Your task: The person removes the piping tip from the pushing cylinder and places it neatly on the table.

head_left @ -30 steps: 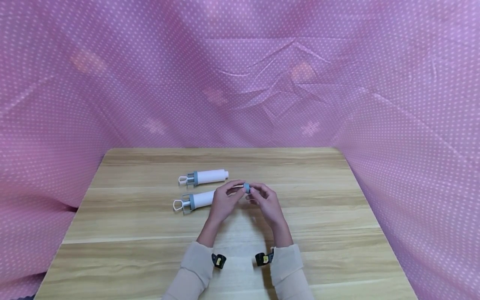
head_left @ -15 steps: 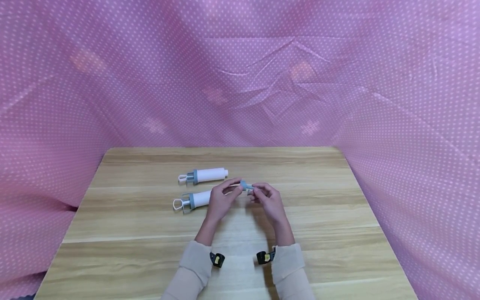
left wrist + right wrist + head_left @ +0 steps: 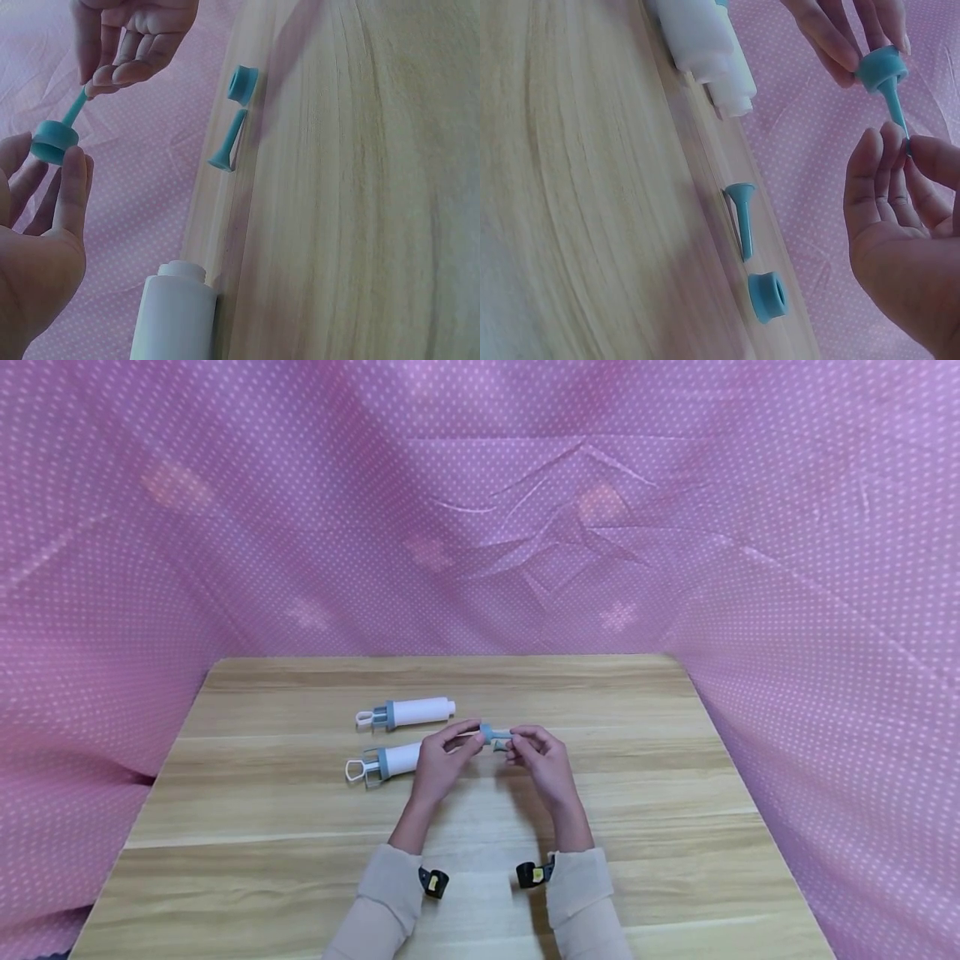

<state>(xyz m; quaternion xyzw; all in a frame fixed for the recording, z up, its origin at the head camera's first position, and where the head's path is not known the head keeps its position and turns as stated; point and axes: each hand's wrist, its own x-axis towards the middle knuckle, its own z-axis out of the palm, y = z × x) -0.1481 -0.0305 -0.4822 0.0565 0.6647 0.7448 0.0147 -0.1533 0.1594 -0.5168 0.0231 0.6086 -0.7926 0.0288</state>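
My left hand [image 3: 444,768] pinches a teal ring-shaped cap [image 3: 54,142] between thumb and fingers, above the table. A thin teal nozzle [image 3: 895,105] sticks out of the cap, and my right hand [image 3: 549,768] pinches its tip end between thumb and fingertips. On the wood below lie a second teal nozzle [image 3: 229,142] with a flared end and another teal cap [image 3: 768,297]. To the left of the hands rests a white syringe-like tube [image 3: 401,758], its front end hidden behind my left hand in the head view.
Farther back lies a second white syringe-like tube [image 3: 420,711] with a teal collar and looped handle, roughly parallel to the first. Pink dotted cloth [image 3: 480,527] hangs beyond the wooden table [image 3: 645,860]. Both sleeves carry small black wrist cameras.
My right hand has moved slightly right, from touching the cap to the nozzle's tip. The nozzle's stem now shows between the hands. The left hand has shifted slightly left; the tubes lie still.
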